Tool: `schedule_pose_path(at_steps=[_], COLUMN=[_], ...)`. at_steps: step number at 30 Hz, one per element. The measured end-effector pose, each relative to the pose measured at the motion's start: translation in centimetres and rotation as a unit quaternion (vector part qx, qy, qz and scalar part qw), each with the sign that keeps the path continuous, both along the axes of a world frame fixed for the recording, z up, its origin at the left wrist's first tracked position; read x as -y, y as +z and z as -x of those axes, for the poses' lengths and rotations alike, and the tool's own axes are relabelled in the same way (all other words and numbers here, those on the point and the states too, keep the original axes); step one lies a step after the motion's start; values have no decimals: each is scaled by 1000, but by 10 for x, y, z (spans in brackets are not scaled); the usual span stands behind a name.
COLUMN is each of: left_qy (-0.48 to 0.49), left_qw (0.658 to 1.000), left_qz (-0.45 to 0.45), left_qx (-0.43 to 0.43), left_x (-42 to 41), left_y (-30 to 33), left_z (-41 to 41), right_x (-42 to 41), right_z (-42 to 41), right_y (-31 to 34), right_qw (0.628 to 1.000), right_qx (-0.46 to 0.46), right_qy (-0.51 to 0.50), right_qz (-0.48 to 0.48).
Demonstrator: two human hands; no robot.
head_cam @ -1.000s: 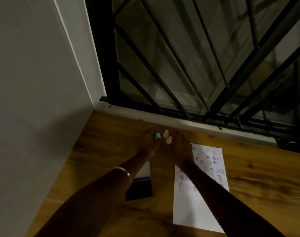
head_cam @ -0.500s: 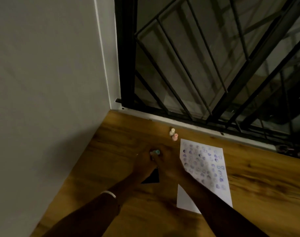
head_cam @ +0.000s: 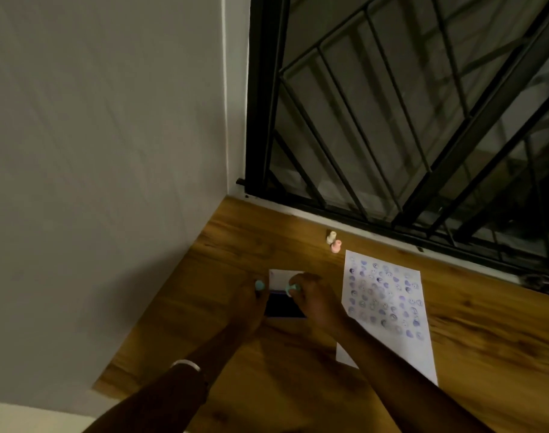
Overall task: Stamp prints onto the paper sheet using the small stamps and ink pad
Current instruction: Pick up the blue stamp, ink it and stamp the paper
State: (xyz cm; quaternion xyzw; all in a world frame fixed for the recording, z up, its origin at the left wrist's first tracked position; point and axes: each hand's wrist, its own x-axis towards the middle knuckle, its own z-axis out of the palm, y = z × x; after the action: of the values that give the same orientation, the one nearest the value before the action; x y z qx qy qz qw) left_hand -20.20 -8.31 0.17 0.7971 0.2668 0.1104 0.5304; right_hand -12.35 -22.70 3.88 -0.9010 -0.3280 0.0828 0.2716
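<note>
Ink is the first risk we see: our right hand (head_cam: 310,300) pinches a teal stamp (head_cam: 291,288) with its fingers at the top edge of the ink pad (head_cam: 285,306). If it touches only the rim, the print will likely come out partial. Our left hand (head_cam: 251,303) is closed around a second teal stamp (head_cam: 260,285) at the 9 o'clock side of the pad. With both hands busy, nothing holds the pad, so a hard press may slide it on the smooth worktop (head_cam: 235,245). A wet stamp carried across could also drip or smear.

From the pad, the paper sheet (head_cam: 388,307) lies at 3 o'clock, flat, white and thin. Rows of small purple and blue prints cover most of it; only the near part looks free. Our right forearm crosses its lower corner and may shift it or smudge fresh prints.

Pad surface is dark and rectangular, with its pale lid (head_cam: 282,278) open at 12 o'clock. Two more small stamps, a cream stamp (head_cam: 330,236) and a pink stamp (head_cam: 336,246), stand upright at 1 o'clock, knob-shaped, probably plastic. Worktop shows brown wood grain.
</note>
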Motion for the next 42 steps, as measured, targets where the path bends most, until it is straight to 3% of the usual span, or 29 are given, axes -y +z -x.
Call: schedule_pose_path(at_steps=[4, 9, 13, 17, 29, 35, 37, 42], left_qy=[72, 20, -78, -112, -123, -40, -17, -124], left_qw=[995, 998, 995, 989, 988, 998, 996, 984], left_qz=[37, 8, -39, -78, -71, -52, -88, -130], left_qx=[-66, -54, -58, -56, -60, -17, -11, -12], left_x=[-3, -6, -6, -7, -4, 3, 10, 43], left_y=[-2, -6, -15, -20, -18, -3, 3, 8], left_z=[6, 11, 16, 20, 22, 14, 11, 5], right_x=[1, -9, -15, -16, -13, 0, 15, 66], right_z=[6, 3, -6, -9, -3, -5, -8, -12], right_y=[-16, -32, -36, -42, -35, -18, -14, -9], right_qw=[998, 994, 991, 992, 993, 996, 995, 991], right_qx=[28, 30, -5, -6, 41, 19, 28, 62], right_qy=[14, 14, 17, 26, 37, -46, -62, -90], right_qz=[52, 100, 130, 125, 109, 69, 67, 74])
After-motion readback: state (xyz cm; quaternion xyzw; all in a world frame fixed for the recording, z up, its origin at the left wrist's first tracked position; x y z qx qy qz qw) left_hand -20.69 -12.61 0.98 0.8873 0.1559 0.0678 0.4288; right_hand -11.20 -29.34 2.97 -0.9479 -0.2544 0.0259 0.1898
